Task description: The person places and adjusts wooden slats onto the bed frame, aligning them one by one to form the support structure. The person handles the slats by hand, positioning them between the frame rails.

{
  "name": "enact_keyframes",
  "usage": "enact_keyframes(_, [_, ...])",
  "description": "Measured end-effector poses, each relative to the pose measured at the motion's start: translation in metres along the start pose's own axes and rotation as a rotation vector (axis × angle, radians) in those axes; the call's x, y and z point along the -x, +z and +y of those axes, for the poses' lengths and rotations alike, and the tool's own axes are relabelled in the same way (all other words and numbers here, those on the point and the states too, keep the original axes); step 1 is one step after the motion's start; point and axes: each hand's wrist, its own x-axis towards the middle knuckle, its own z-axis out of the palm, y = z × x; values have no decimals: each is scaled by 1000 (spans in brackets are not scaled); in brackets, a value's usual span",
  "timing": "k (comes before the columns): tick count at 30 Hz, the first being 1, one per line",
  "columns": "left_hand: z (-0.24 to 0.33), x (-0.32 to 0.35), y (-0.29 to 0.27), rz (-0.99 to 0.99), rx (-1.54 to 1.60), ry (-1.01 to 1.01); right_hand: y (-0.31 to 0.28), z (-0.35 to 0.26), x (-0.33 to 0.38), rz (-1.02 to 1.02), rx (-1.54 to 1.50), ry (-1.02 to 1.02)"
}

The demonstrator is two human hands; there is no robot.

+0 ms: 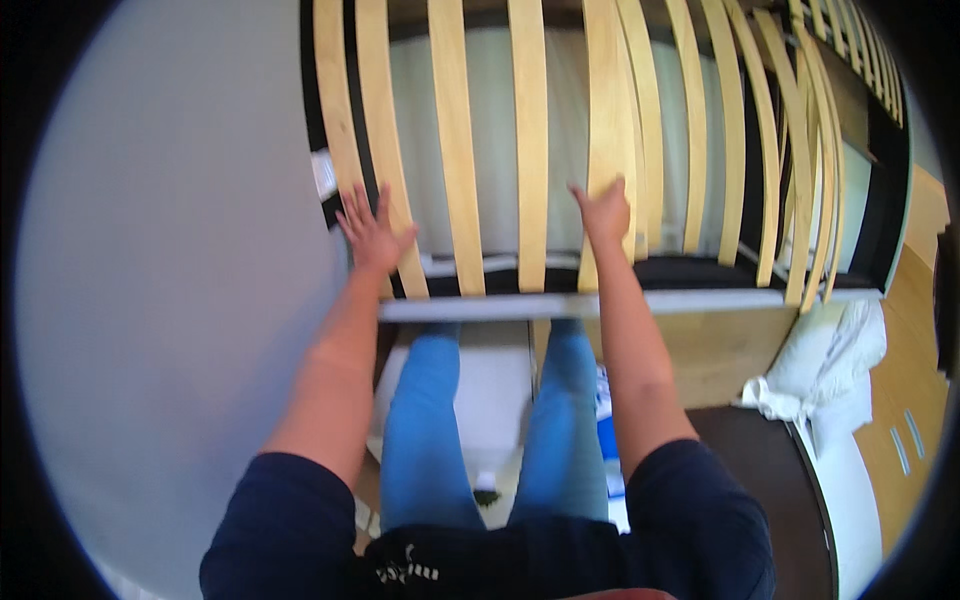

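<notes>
Several pale wooden slats [530,150] run side by side across a bed frame. My left hand [375,237] lies on the two leftmost slats, fingers spread and thumb out to the right. Farther right, my right hand [606,214] is closed on a wooden slat [607,110], its thumb sticking out to the left and its other fingers curled, partly hidden. Right beside that slat, another one [648,130] sits close and overlaps it. The near slat ends meet the frame's light edge rail [500,307].
A plain pale wall [180,250] rises along the left. Toward the far right, slats lean and cross one another [810,150]. White bedding or bags [825,360] lie at the right over a dark brown panel [760,470]. My legs stand against the frame.
</notes>
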Motion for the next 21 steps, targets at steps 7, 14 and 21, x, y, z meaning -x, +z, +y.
enact_keyframes(7, [4,-1,-5,-48,26,-46,-13,-5,0,-87,-53,-18])
enact_keyframes(14, [3,5,-4,-36,24,-45,3,61,-72,208,-318,-326])
enact_keyframes(21, [6,6,-11,-49,10,-64,-5,39,-89,24,-72,-172])
